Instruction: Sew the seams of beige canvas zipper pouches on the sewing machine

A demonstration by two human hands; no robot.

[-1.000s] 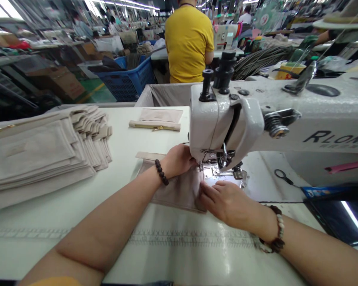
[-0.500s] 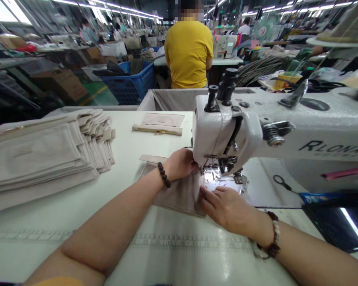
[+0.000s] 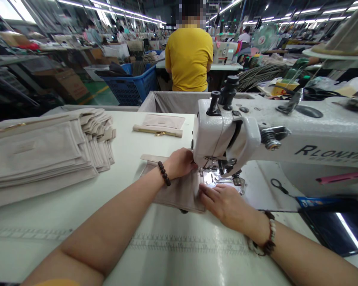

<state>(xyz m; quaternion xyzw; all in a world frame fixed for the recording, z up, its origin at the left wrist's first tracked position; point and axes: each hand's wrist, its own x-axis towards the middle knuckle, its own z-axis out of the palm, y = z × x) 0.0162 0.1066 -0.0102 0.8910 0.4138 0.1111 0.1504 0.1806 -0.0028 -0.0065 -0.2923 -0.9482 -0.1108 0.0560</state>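
Note:
A beige fabric panel [image 3: 176, 196] lies under the needle area of a white sewing machine [image 3: 217, 131], its right edge beside the shiny metal needle plate [image 3: 216, 178]. My left hand [image 3: 180, 162] rests on the panel's far part, close to the presser foot, with its fingers bent onto the cloth and the tips partly hidden. Nearer to me, my right hand [image 3: 222, 201] pinches the panel's right edge with thumb and fingertips. The needle itself is hidden behind the machine head.
A stack of sewn beige pieces [image 3: 32, 155] fills the table's left. Farther back lies a zippered piece [image 3: 158, 130]. Small thread snips [image 3: 279, 184] and a dark tablet [image 3: 334, 226] are at right. A person in yellow [image 3: 189, 57] sits beyond a fabric-lined bin [image 3: 173, 101].
The panel's near edge has slid slightly away from me, and my right hand has gone a little forward with it. My left hand stays about where it was. The view shifts slightly.

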